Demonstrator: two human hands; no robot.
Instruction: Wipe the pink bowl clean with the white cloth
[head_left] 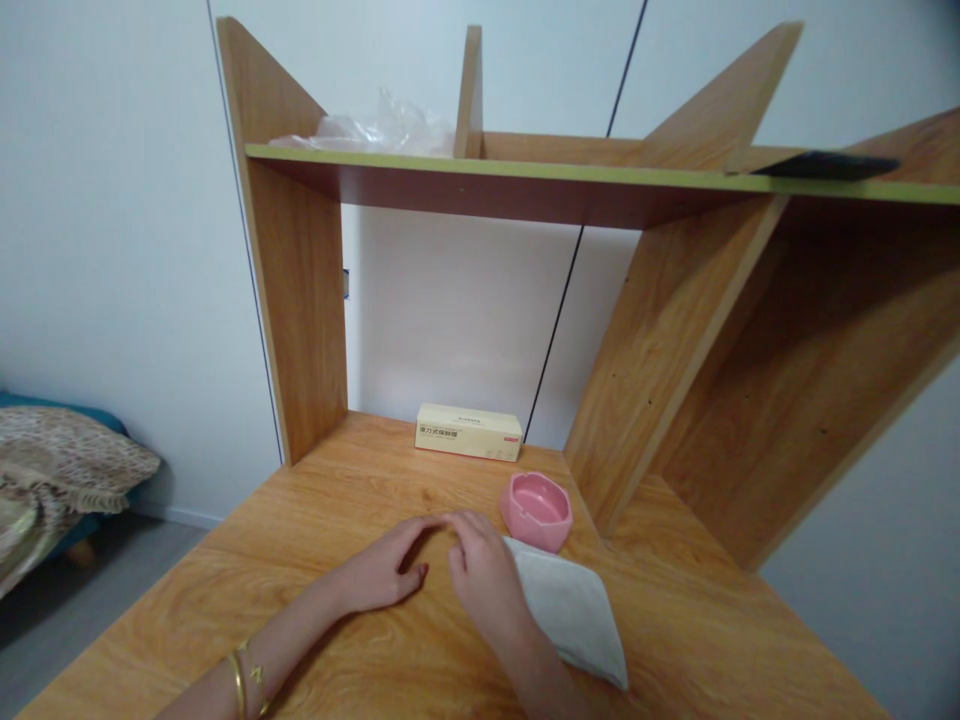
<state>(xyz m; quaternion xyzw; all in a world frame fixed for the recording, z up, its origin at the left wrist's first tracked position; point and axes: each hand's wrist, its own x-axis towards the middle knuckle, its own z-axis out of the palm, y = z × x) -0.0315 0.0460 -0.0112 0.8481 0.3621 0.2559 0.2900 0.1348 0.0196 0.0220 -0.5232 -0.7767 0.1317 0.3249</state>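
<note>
My left hand (pixel 382 572) and my right hand (pixel 484 575) rest close together on the wooden desk (pixel 337 510), their fingertips meeting at about the desk's middle. Both have the fingers curled into a pinch; what they hold between them, if anything, is too small to see. My right hand lies on the near left edge of a flat white cloth (pixel 574 612). A pink bowl-like dish (pixel 535 510) stands just beyond the cloth. My left wrist wears gold bracelets (pixel 244 682).
A long cream box (pixel 468 432) lies at the back of the desk by the wall. Slanted wooden panels (pixel 660 370) rise on the right, an upright panel (pixel 300 300) on the left. The upper shelf (pixel 525 175) carries crumpled plastic (pixel 375 128) and a dark flat object (pixel 825 165). A bed (pixel 52 480) stands at left.
</note>
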